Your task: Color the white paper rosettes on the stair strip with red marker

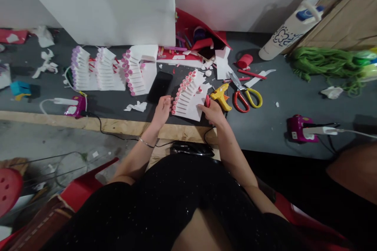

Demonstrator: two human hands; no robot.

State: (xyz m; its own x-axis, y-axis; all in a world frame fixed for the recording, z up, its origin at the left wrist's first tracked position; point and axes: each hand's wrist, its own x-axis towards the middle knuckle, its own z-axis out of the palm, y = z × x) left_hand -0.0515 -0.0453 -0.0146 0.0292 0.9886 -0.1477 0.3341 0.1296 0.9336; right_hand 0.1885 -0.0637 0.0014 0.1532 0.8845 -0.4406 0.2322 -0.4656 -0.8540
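A white foam stair-shaped piece (190,96) with pink dots along its steps lies on the grey table (294,90) in front of me. My left hand (163,110) touches its left edge with fingers curled. On its lower right corner rests my right hand (212,110), pinched together and holding something small and red that I cannot make out. A yellow glue gun (221,96) lies just right of that hand. A black phone (160,86) lies left of the piece.
Three similar white stair pieces (114,71) stand further left. Red and yellow scissors (246,96), a red tape roll (244,61), a white bottle (290,31), green yarn (326,62) and pink power adapters (299,127) lie around. A white board (112,4) leans behind.
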